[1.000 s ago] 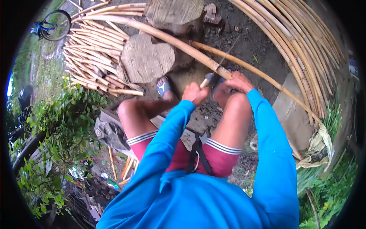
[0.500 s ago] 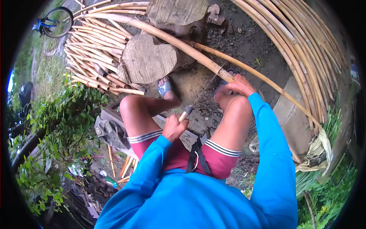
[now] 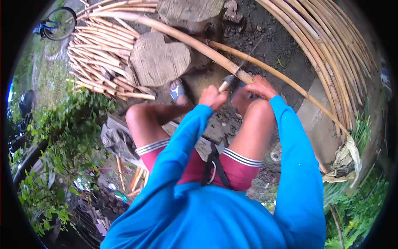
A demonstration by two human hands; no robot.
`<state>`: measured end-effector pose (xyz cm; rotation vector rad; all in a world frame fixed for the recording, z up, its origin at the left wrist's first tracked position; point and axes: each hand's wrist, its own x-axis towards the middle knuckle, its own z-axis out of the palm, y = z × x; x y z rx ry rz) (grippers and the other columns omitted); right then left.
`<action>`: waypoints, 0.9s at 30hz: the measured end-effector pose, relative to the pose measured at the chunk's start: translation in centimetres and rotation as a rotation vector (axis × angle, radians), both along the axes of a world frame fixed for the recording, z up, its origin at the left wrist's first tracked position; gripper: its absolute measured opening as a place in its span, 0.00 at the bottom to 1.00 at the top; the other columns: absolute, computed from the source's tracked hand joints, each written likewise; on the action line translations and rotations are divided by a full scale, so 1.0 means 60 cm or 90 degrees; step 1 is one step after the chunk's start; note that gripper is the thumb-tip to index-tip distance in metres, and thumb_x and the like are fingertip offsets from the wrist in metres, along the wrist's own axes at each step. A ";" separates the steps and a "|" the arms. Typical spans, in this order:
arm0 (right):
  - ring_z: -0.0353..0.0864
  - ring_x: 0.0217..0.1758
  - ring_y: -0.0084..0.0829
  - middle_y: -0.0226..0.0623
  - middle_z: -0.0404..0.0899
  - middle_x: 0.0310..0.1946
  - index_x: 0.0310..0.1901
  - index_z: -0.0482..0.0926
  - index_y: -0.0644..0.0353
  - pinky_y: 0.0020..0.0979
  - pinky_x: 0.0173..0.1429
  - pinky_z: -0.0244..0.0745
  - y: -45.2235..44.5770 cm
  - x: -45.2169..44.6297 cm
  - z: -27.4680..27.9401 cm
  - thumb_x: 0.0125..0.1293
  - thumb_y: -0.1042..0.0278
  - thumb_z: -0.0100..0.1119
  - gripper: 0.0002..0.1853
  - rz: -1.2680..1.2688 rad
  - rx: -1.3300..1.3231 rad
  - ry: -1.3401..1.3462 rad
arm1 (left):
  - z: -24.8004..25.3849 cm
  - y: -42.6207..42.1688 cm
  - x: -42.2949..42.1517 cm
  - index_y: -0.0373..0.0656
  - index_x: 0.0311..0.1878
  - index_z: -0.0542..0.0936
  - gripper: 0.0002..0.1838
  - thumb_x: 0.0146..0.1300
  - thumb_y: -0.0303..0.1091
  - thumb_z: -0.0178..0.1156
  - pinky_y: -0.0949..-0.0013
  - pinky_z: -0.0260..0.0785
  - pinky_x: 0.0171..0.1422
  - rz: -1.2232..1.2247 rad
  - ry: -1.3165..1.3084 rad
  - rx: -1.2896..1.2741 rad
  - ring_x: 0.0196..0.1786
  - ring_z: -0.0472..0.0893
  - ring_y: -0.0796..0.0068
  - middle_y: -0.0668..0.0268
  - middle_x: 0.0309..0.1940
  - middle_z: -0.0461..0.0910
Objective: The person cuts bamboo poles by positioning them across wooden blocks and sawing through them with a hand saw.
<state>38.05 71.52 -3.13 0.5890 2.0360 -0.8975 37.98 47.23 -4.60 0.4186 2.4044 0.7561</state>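
A: What is at the far left?
B: A bicycle wheel (image 3: 75, 24), then a heap of short cut canes (image 3: 101, 52), pale and tan, some with open round ends

A: And the bamboo pole (image 3: 188, 40)?
B: It slants down from the upper left, passing beside the heart-shaped stump (image 3: 159, 60), to its near end by the knees. It is thick, smooth and straw-yellow, browner in places, with a dark ring around it close to that end

A: How does the left hand (image 3: 214, 98) stand?
B: Closed around the pale handle (image 3: 224, 86) of a tool with a dark collar. Its thin blade (image 3: 253, 50) lies across the pole near the ring, blurred along its length

A: The right hand (image 3: 261, 88)?
B: Curled over the pole's near end, fingers wrapped on it, beside the right knee

A: Anything farther right?
B: A thinner, more orange cane (image 3: 275, 68) crosses behind, and beyond it long, pale canes (image 3: 327, 54) lie side by side, looking bowed
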 end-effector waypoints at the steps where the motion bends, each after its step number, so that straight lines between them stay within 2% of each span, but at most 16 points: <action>1: 0.85 0.49 0.52 0.60 0.84 0.43 0.48 0.79 0.71 0.42 0.52 0.80 -0.003 0.012 -0.009 0.42 0.54 0.68 0.33 0.006 -0.004 -0.009 | 0.007 -0.013 0.000 0.35 0.42 0.84 0.19 0.59 0.44 0.60 0.42 0.73 0.44 0.060 -0.111 -0.020 0.37 0.82 0.38 0.41 0.28 0.80; 3: 0.85 0.49 0.50 0.58 0.84 0.43 0.50 0.79 0.71 0.42 0.52 0.79 0.006 0.009 -0.040 0.42 0.54 0.68 0.34 0.031 0.047 0.083 | 0.004 -0.127 0.083 0.34 0.36 0.82 0.21 0.57 0.46 0.59 0.48 0.73 0.45 0.069 -0.010 0.070 0.39 0.83 0.41 0.41 0.30 0.81; 5: 0.85 0.48 0.49 0.56 0.85 0.42 0.50 0.79 0.69 0.42 0.51 0.79 0.011 0.008 -0.055 0.43 0.54 0.68 0.33 0.028 0.049 0.101 | 0.043 -0.135 0.088 0.35 0.35 0.82 0.19 0.57 0.45 0.58 0.47 0.73 0.45 0.109 -0.035 0.066 0.38 0.83 0.42 0.42 0.30 0.81; 7: 0.86 0.49 0.47 0.56 0.85 0.41 0.49 0.79 0.69 0.42 0.52 0.79 0.001 0.004 -0.004 0.45 0.53 0.68 0.32 0.008 -0.016 0.025 | 0.078 -0.084 0.064 0.33 0.35 0.81 0.20 0.57 0.45 0.59 0.48 0.73 0.48 0.140 -0.133 0.012 0.39 0.83 0.42 0.40 0.30 0.80; 8: 0.86 0.48 0.46 0.55 0.85 0.39 0.46 0.80 0.68 0.41 0.50 0.79 0.012 0.010 -0.028 0.46 0.51 0.69 0.30 0.005 -0.050 0.069 | 0.004 -0.050 0.042 0.29 0.34 0.81 0.24 0.57 0.48 0.60 0.43 0.74 0.46 0.107 -0.066 -0.001 0.39 0.82 0.36 0.35 0.30 0.78; 9: 0.87 0.45 0.45 0.54 0.85 0.37 0.41 0.81 0.68 0.40 0.47 0.80 0.008 0.010 -0.046 0.46 0.50 0.70 0.28 0.004 0.010 0.090 | 0.011 0.004 -0.002 0.26 0.31 0.80 0.28 0.56 0.51 0.60 0.44 0.74 0.47 0.107 -0.070 0.010 0.39 0.82 0.36 0.35 0.30 0.78; 11: 0.87 0.43 0.45 0.55 0.85 0.36 0.40 0.82 0.69 0.40 0.46 0.81 0.016 0.042 -0.033 0.45 0.48 0.70 0.29 -0.074 -0.104 0.199 | 0.022 -0.006 -0.007 0.27 0.35 0.81 0.26 0.56 0.49 0.60 0.46 0.74 0.48 0.112 -0.109 0.010 0.41 0.82 0.36 0.34 0.32 0.79; 12: 0.87 0.43 0.46 0.55 0.85 0.36 0.40 0.82 0.70 0.40 0.46 0.81 0.015 0.029 -0.049 0.44 0.48 0.70 0.30 -0.017 -0.057 0.131 | -0.015 -0.064 0.026 0.30 0.42 0.82 0.24 0.56 0.46 0.60 0.47 0.75 0.49 0.049 -0.080 -0.034 0.44 0.82 0.37 0.34 0.36 0.80; 13: 0.87 0.43 0.45 0.54 0.85 0.36 0.42 0.82 0.70 0.39 0.45 0.81 0.012 0.018 -0.053 0.44 0.50 0.69 0.30 0.027 0.023 0.152 | 0.025 -0.101 0.055 0.33 0.44 0.83 0.21 0.58 0.43 0.59 0.47 0.75 0.48 0.048 -0.021 0.081 0.42 0.82 0.38 0.34 0.35 0.80; 15: 0.87 0.41 0.43 0.52 0.86 0.34 0.39 0.83 0.69 0.38 0.43 0.81 0.009 0.016 -0.056 0.44 0.52 0.68 0.27 0.044 0.054 0.129 | 0.060 -0.160 0.099 0.34 0.42 0.82 0.19 0.58 0.42 0.59 0.45 0.74 0.47 0.103 -0.096 0.102 0.41 0.82 0.38 0.35 0.33 0.80; 17: 0.88 0.38 0.41 0.51 0.86 0.33 0.37 0.85 0.67 0.38 0.42 0.80 0.000 0.004 -0.007 0.44 0.53 0.68 0.25 0.001 0.006 0.029 | 0.027 -0.108 0.061 0.33 0.38 0.82 0.20 0.57 0.45 0.60 0.46 0.74 0.48 0.090 -0.152 -0.012 0.40 0.82 0.37 0.34 0.31 0.79; 21: 0.88 0.38 0.41 0.50 0.86 0.32 0.35 0.85 0.67 0.37 0.43 0.80 0.002 0.006 -0.015 0.44 0.53 0.68 0.23 -0.008 0.001 0.049 | 0.017 -0.034 0.005 0.33 0.42 0.82 0.24 0.54 0.48 0.62 0.44 0.72 0.54 0.085 -0.164 -0.029 0.43 0.81 0.34 0.35 0.33 0.80; 23: 0.88 0.39 0.43 0.51 0.86 0.32 0.34 0.85 0.66 0.38 0.44 0.80 0.009 0.007 -0.016 0.44 0.53 0.68 0.22 -0.001 0.042 0.096 | -0.006 -0.114 0.069 0.35 0.47 0.82 0.23 0.54 0.43 0.61 0.46 0.71 0.57 0.032 0.033 0.012 0.46 0.81 0.34 0.35 0.36 0.80; 24: 0.87 0.40 0.44 0.52 0.86 0.33 0.35 0.85 0.67 0.39 0.45 0.80 0.008 0.007 -0.033 0.44 0.53 0.68 0.23 0.012 0.062 0.111 | 0.039 -0.153 0.088 0.35 0.43 0.83 0.19 0.55 0.40 0.59 0.46 0.72 0.57 0.110 -0.080 0.065 0.46 0.81 0.35 0.36 0.36 0.81; 25: 0.87 0.42 0.45 0.52 0.86 0.34 0.36 0.85 0.67 0.40 0.45 0.80 0.002 0.013 -0.046 0.44 0.53 0.68 0.24 0.014 0.079 0.118 | 0.065 -0.184 0.099 0.34 0.41 0.83 0.18 0.55 0.39 0.58 0.47 0.72 0.57 0.116 -0.166 0.004 0.46 0.82 0.37 0.35 0.35 0.80; 27: 0.87 0.44 0.46 0.54 0.86 0.37 0.39 0.84 0.68 0.41 0.47 0.79 0.009 0.010 -0.041 0.43 0.53 0.68 0.26 0.014 0.058 0.063 | 0.056 -0.159 0.095 0.33 0.40 0.83 0.19 0.55 0.40 0.58 0.48 0.73 0.55 0.127 -0.122 0.026 0.45 0.82 0.36 0.34 0.35 0.80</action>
